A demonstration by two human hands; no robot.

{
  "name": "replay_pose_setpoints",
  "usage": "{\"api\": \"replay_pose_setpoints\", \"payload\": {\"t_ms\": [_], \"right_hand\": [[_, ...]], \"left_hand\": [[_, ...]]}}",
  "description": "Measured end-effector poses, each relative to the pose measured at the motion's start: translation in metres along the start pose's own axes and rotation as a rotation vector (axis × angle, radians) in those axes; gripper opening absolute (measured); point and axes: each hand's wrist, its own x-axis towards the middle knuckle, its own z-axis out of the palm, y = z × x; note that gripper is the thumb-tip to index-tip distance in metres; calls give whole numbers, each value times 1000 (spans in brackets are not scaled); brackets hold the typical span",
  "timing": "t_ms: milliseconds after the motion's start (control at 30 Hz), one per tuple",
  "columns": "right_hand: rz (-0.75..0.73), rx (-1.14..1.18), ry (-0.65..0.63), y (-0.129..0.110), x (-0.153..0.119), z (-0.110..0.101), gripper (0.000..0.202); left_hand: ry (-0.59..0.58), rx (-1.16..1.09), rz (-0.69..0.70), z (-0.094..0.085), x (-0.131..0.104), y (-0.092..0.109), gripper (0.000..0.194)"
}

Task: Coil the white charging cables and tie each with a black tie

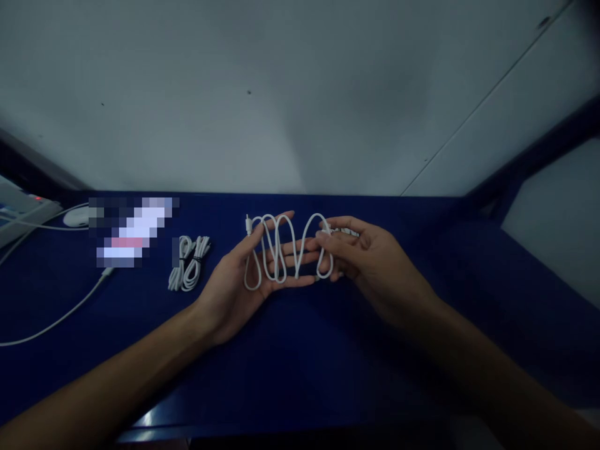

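A white charging cable [278, 250] is spread in loose zigzag loops between my two hands, just above the blue surface. My left hand [239, 275] lies palm up under the loops, fingers stretched out, its thumb pressing the cable near the plug [248, 225], which points up. My right hand [365, 250] pinches the loop at the other side between thumb and fingers. Part of a light-coloured piece shows behind its fingers, too hidden to make out. To the left of my left hand lie two cable bundles [190, 262], each tied with a dark band.
Farther left on the blue table [262, 375] is a blurred-out bright device [145, 225], with a white cord [84, 303] running from it. Beyond it sit a white rounded object [75, 217] and a pale box-like item [19, 212]. A grey panel [210, 112] rises behind the table.
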Motion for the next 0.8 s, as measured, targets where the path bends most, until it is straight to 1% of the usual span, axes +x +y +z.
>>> {"api": "replay_pose_setpoints", "payload": {"t_ms": [100, 167, 233, 400, 467, 533, 633, 700, 800], "right_hand": [[51, 110, -65, -2, 1, 2, 30], [43, 131, -77, -2, 1, 2, 25], [13, 99, -40, 0, 1, 1, 24], [-83, -89, 103, 3, 3, -6, 30], [-98, -122, 130, 3, 3, -7, 31], [-110, -146, 119, 2, 3, -8, 30], [-99, -178, 57, 1, 3, -6, 27], [-53, -181, 8, 1, 2, -5, 24], [37, -166, -44, 1, 1, -4, 23]], "left_hand": [[29, -43, 28, 0, 1, 1, 46], [41, -59, 48, 0, 1, 1, 46], [45, -62, 53, 1, 1, 1, 47], [34, -38, 22, 2, 0, 0, 49], [29, -15, 18, 2, -1, -1, 50], [26, 3, 17, 3, -2, 0, 50], [-1, 4, 11, 4, -3, 1, 49], [-23, -9, -6, 3, -3, 1, 49], [-16, -14, -41, 3, -4, 2, 48]]}}
